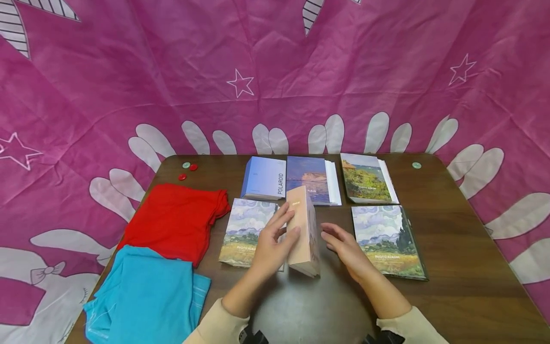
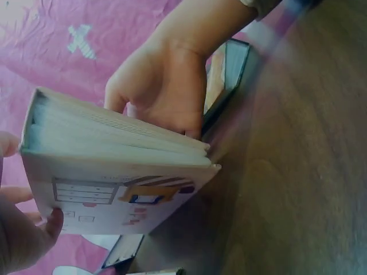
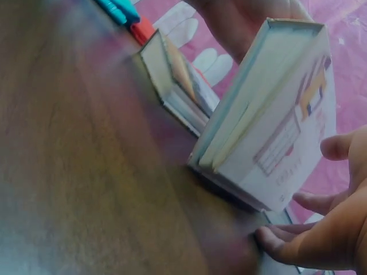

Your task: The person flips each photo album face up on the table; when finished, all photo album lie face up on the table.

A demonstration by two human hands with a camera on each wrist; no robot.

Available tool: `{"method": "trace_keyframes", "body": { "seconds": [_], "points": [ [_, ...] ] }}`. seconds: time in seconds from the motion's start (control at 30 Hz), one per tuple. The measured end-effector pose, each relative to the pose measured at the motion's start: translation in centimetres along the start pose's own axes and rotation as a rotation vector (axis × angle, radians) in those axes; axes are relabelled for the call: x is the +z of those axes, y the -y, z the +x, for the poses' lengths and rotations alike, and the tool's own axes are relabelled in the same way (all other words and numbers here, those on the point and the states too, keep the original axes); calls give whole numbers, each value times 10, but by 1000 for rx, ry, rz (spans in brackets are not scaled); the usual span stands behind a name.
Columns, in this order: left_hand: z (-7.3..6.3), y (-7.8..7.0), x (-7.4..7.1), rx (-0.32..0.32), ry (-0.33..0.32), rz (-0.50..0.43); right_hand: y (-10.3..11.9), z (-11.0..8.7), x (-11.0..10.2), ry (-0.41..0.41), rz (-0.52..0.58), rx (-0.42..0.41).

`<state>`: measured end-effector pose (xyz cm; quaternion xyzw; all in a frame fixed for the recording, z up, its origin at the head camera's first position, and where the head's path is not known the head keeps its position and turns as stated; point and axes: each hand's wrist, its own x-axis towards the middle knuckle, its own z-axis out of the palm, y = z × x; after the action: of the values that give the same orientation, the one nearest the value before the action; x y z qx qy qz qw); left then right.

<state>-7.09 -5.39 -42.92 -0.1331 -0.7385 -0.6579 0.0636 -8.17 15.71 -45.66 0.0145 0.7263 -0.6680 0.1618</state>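
Note:
A thick cream album (image 1: 298, 239) stands on edge, tilted, with its page edges (image 2: 114, 129) and a cover drawn with a small building (image 3: 292, 132) showing in the wrist views. My left hand (image 1: 274, 236) holds it from the left side, thumb and fingers against the cover. To its right, my right hand (image 1: 345, 248) is apart from the album, with fingers loosely bent and nothing in them. Beneath and beside the left hand lies a landscape photo album (image 1: 242, 231); a matching photo album (image 1: 386, 239) lies beyond the right hand.
A blue Polaroid album (image 1: 266, 174), a seascape album (image 1: 307, 172) and a garden-scene album (image 1: 365, 179) lie along the back. Folded red cloth (image 1: 172, 220) and turquoise cloth (image 1: 150, 296) lie at left. Red buttons (image 1: 182, 177) and pale green buttons (image 1: 416, 165) lie near the far edge.

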Motion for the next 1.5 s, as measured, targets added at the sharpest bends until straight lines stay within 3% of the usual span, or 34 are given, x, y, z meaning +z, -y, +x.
{"method": "trace_keyframes", "body": {
  "seconds": [0.2,0.4,0.53,0.67,0.8,0.97,1.27,1.5],
  "points": [
    [-1,11,-2,-56,36,40,-6,0,-5,4,-40,21],
    [-5,28,1,-234,72,80,-7,-2,-10,70,-80,7],
    [-5,33,7,-320,131,66,-5,-3,-19,65,-119,2],
    [-2,38,15,-350,182,14,-3,-4,-28,43,-156,-8],
    [-2,40,19,-354,169,-9,-5,-3,-30,47,-139,-20],
    [3,38,17,-330,152,36,-3,-5,-32,37,-110,-37],
    [24,26,10,-282,53,245,13,-11,-50,-53,-35,-141],
    [22,24,32,-230,-13,127,13,-17,-60,-110,-20,-179]
  ]
}}
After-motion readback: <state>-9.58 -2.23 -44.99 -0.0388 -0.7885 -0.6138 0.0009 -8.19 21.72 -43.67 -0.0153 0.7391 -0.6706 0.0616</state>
